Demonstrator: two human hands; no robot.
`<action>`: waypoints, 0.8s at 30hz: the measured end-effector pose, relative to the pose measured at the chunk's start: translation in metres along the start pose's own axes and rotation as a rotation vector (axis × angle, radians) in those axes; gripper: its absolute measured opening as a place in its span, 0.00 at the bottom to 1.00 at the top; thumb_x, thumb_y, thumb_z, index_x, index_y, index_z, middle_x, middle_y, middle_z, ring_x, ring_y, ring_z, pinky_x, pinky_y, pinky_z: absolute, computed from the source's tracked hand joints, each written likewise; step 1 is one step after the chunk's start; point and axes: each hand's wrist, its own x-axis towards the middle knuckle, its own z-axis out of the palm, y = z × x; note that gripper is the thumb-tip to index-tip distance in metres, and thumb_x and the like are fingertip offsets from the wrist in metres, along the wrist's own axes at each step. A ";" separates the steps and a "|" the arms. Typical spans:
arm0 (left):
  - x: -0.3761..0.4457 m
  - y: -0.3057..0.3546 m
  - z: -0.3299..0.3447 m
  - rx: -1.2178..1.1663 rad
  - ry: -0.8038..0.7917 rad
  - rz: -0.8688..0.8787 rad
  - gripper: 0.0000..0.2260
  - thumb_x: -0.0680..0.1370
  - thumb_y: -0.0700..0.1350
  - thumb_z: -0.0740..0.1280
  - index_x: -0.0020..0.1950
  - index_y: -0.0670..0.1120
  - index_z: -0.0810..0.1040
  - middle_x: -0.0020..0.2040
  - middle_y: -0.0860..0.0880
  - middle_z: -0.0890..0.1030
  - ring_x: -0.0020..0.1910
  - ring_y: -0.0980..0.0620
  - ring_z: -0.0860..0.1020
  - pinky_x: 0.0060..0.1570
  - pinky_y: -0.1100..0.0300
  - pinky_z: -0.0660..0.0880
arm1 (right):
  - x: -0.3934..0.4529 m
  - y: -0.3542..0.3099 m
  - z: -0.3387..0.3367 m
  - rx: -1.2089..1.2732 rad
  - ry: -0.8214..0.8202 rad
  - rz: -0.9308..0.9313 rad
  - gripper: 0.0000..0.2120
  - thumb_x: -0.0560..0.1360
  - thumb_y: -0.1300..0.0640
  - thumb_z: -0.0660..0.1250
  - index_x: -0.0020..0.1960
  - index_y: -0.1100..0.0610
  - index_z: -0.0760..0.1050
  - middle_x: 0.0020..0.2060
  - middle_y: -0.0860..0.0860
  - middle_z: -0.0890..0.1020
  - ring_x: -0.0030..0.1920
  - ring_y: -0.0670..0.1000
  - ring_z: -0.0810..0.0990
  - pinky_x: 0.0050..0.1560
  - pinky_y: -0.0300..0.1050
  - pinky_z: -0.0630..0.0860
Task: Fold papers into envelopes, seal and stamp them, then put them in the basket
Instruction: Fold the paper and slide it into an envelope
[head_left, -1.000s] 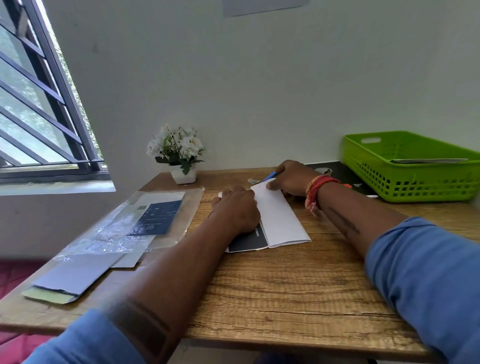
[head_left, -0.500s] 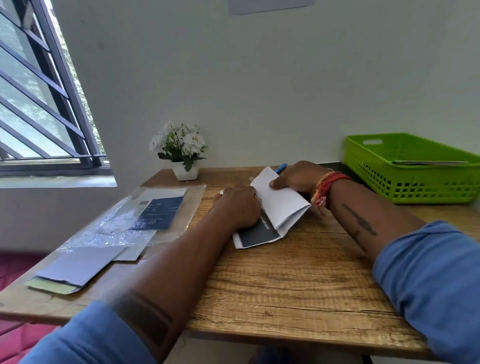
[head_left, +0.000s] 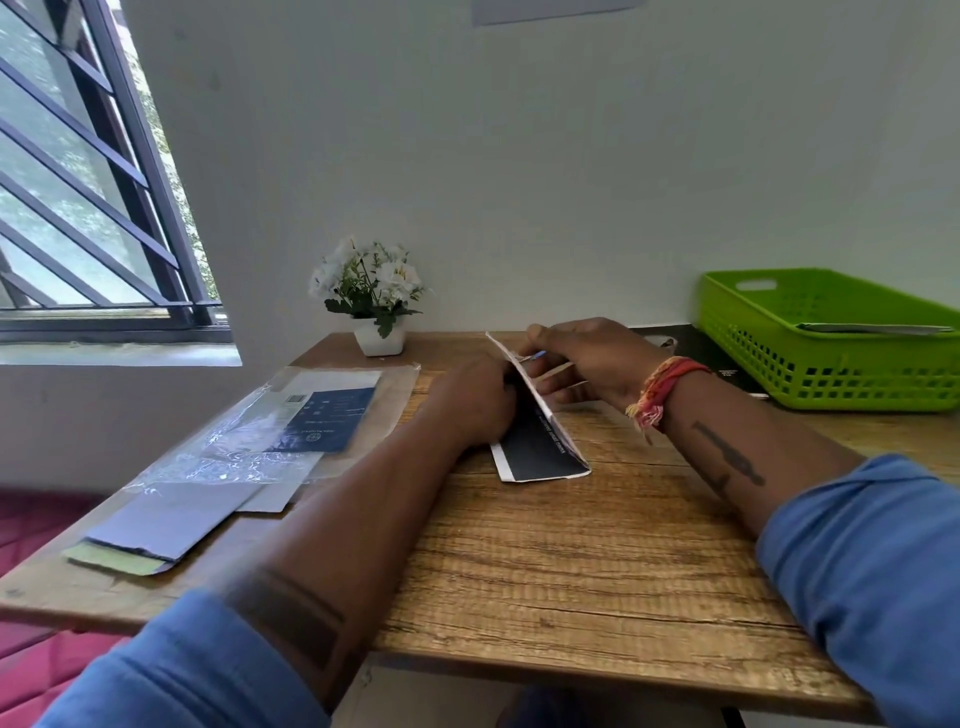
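Table (head_left: 571, 561), wood grain, against a pale wall.

Paper (head_left: 537, 441): folded sheet, dark printed face with white margin, near the middle of the table toward the far edge. Its lower part lies on the wood; its right flap is lifted and stands tilted on edge.

Left hand (head_left: 475, 402): knuckles up, pressing down on the left part of the paper; how its fingers lie is hidden, so its grip cannot be told.

Right hand (head_left: 582, 358): fingers curled, pinching the raised flap near its far end; a blue pen tip (head_left: 540, 355) shows just at the fingers. Red and yellow thread band (head_left: 660, 387) on the wrist.

Basket (head_left: 831, 343): green, perforated, at the far right corner, with a flat sheet inside, well apart from the paper.

Plastic sleeve (head_left: 249, 436) along the left edge, holding a dark blue card (head_left: 332, 418); grey envelope (head_left: 171, 519) near the left front corner.

Flower pot (head_left: 379, 338), white, at the far left corner.
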 end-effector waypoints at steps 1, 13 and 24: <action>-0.001 0.000 -0.002 -0.028 0.026 -0.029 0.11 0.79 0.45 0.62 0.57 0.49 0.82 0.56 0.47 0.83 0.54 0.46 0.80 0.48 0.54 0.74 | 0.000 0.001 0.002 -0.013 -0.003 -0.013 0.15 0.79 0.48 0.69 0.56 0.59 0.82 0.47 0.57 0.84 0.40 0.53 0.82 0.42 0.48 0.81; 0.018 -0.038 0.002 -0.343 0.130 -0.401 0.22 0.68 0.69 0.59 0.57 0.66 0.77 0.52 0.60 0.84 0.50 0.52 0.83 0.55 0.44 0.78 | -0.004 0.003 0.004 -0.345 0.062 -0.028 0.05 0.78 0.59 0.71 0.53 0.57 0.81 0.44 0.56 0.86 0.37 0.49 0.82 0.39 0.42 0.82; -0.004 -0.019 -0.015 -0.194 0.096 -0.314 0.09 0.77 0.56 0.67 0.57 0.65 0.79 0.55 0.61 0.80 0.54 0.56 0.78 0.61 0.47 0.76 | 0.004 0.007 0.005 -0.698 0.062 -0.120 0.11 0.75 0.58 0.74 0.57 0.51 0.83 0.53 0.46 0.82 0.50 0.44 0.80 0.51 0.37 0.73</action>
